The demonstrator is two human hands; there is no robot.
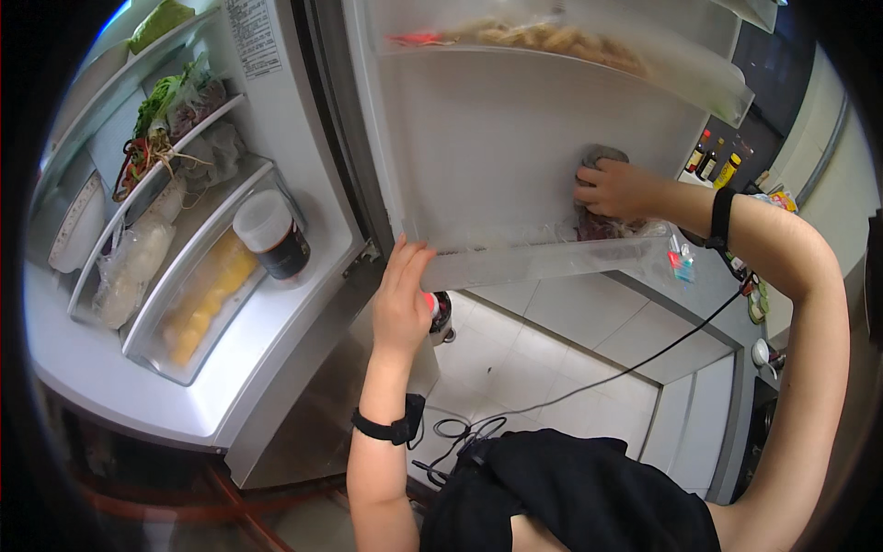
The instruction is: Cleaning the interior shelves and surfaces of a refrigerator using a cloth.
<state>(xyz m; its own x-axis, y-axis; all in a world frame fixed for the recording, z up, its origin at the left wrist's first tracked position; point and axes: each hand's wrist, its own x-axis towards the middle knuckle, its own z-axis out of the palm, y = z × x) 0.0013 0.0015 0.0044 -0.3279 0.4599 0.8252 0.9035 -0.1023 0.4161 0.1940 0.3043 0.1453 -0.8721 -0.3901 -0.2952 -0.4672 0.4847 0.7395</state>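
The open refrigerator door (483, 152) stands before me, its white inner panel facing me. My right hand (610, 190) presses a bunched grey cloth (606, 153) against the right part of this panel. Just under that hand, a plastic bag with dark reddish contents (594, 229) sits in the clear lower door bin (538, 265). My left hand (401, 297) holds the lower left corner of the door, its fingertips at the end of the bin. In the upper door bin (697, 90) lies a bag of pale brown food (559, 41).
Left, the lit fridge compartment (193, 407) holds leafy greens (157, 103), bowls, a lidded jar (272, 234) and a drawer of yellow items (214, 297). A black cable (607, 379) runs from the floor towards the right counter (717, 303). Sauce bottles (710, 162) stand beyond the door.
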